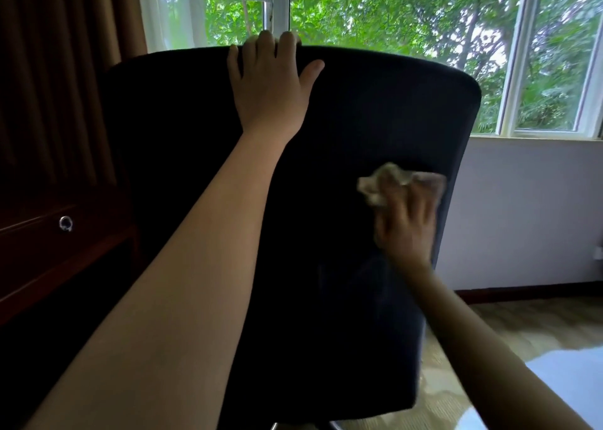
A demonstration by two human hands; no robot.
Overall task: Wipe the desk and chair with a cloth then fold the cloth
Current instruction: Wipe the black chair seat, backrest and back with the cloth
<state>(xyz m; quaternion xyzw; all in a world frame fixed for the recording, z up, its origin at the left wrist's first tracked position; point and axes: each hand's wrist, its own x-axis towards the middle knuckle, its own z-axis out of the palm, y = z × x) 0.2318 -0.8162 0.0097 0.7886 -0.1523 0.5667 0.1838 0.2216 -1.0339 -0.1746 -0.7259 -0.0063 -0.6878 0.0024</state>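
Observation:
A black chair (352, 129) fills the middle of the view with its backrest turned toward me. My left hand (267, 84) grips the top edge of the backrest, fingers curled over the rim and the thumb spread on the back surface. My right hand (406, 221) presses a crumpled light cloth (385, 183) against the right side of the backrest; the hand is blurred. The cloth bunches out above and left of the fingers. The chair's seat is hidden behind the backrest.
A dark wooden desk (49, 247) with a ring-pull drawer (66, 223) stands at the left. Brown curtains (65, 54) hang above it. A window (391, 22) with green trees is behind. Carpeted floor (528, 325) and a white surface (574, 380) lie at the lower right.

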